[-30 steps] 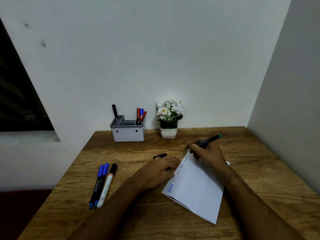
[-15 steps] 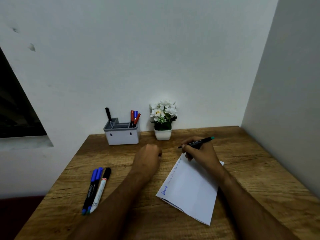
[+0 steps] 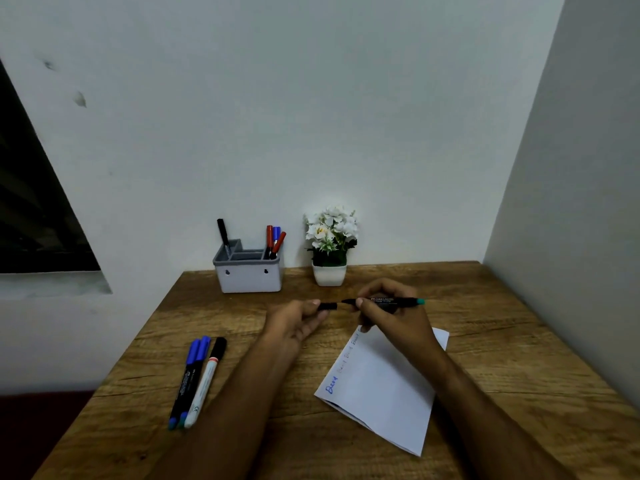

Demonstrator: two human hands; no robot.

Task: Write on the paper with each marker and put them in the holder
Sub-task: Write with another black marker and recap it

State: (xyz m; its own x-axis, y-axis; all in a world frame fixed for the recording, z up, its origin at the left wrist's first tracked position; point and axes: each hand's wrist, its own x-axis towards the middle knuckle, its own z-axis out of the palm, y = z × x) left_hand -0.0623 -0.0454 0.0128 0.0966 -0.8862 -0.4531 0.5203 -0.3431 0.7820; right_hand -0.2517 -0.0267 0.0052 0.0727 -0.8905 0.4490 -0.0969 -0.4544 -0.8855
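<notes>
My right hand [image 3: 391, 315] grips a black marker [image 3: 398, 301] with a teal end, held level above the desk, tip pointing left. My left hand [image 3: 298, 318] pinches the marker's black cap [image 3: 328, 305] just left of the tip, a small gap between them. Below lies the white folded paper [image 3: 384, 389] with a few words along its left edge. The grey holder [image 3: 247, 275] stands at the back with one black marker [image 3: 222, 233] on its left side and two red and one blue marker [image 3: 275, 239] on its right side.
Two blue-capped markers [image 3: 189, 377] and a white marker with a black cap [image 3: 207, 381] lie side by side on the wooden desk's [image 3: 502, 358] left part. A small white pot of flowers [image 3: 329, 249] stands right of the holder. Walls close the back and right.
My left hand picked the cap up off the desk and brought it toward the marker tip. My right hand lifted the marker off the paper and turned it level.
</notes>
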